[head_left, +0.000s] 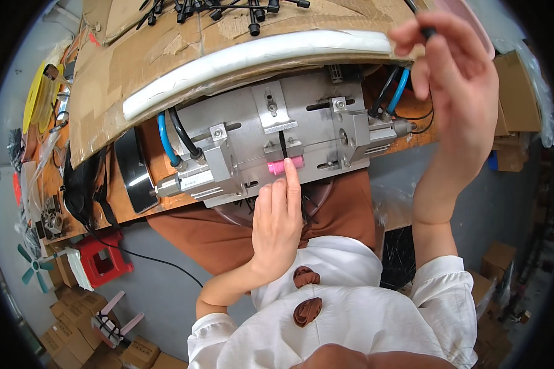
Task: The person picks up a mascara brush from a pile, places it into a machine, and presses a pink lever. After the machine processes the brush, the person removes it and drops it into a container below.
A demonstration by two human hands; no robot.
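A bright pink cylindrical piece (276,167) lies in the middle of the metal fixture (252,111), at its near edge. The stretched index finger of my left hand (277,224) touches its right part; the other fingers are curled. Behind the pink piece, a thin black rod (282,142) runs through a small metal block (294,146). My right hand (458,74) is raised at the upper right, over the end of the cardboard. Between its thumb and fingers is a black rod with a knobbed end (427,32), partly hidden by the fingers.
Several black knobbed rods (253,26) lie on the cardboard (160,52) behind a white padded strip (246,61). Cylinders with blue hoses (167,140) flank the fixture. A black phone-like slab (135,172) lies left. Below stand a red stool (104,261) and boxes (80,317).
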